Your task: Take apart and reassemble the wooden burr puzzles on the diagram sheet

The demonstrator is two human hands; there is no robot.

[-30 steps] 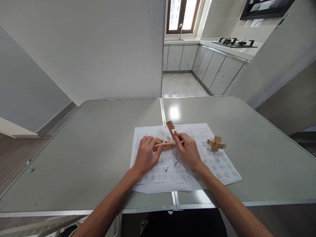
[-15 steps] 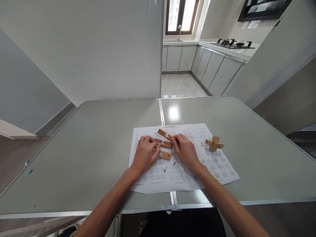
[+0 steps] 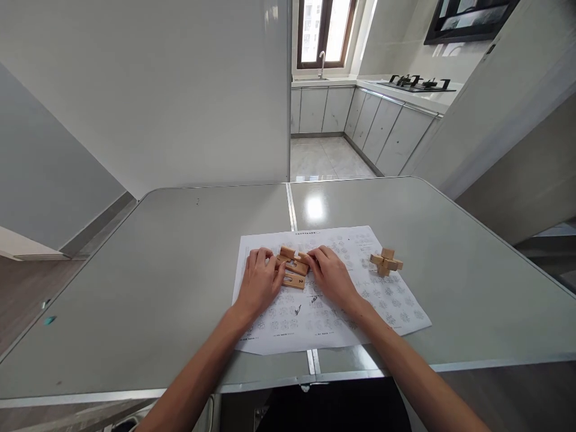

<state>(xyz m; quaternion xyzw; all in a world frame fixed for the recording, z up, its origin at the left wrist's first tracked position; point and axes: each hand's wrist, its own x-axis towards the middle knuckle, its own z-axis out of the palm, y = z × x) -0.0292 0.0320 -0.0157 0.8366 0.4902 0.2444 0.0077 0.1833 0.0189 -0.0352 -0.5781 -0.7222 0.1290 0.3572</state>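
Note:
Three notched wooden puzzle bars (image 3: 293, 267) lie side by side on a printed instruction sheet (image 3: 360, 300) on the grey table (image 3: 157, 270). My left hand (image 3: 260, 285) rests at their left end, fingers curled against the bars. My right hand (image 3: 330, 277) is at their right end, with fingertips pinching the middle bar. An assembled wooden cross puzzle (image 3: 386, 262) stands on the sheet, to the right of my right hand and apart from it.
The table has a seam (image 3: 291, 207) down its middle and a metal rim along the near edge. A small teal object (image 3: 50, 320) lies near the table's left edge. A white partition wall stands behind; a kitchen with cabinets opens at the back right.
One second ago my right hand held one bar tilted up above the others; it has since been laid flat beside them. Both hands now rest at the ends of the row.

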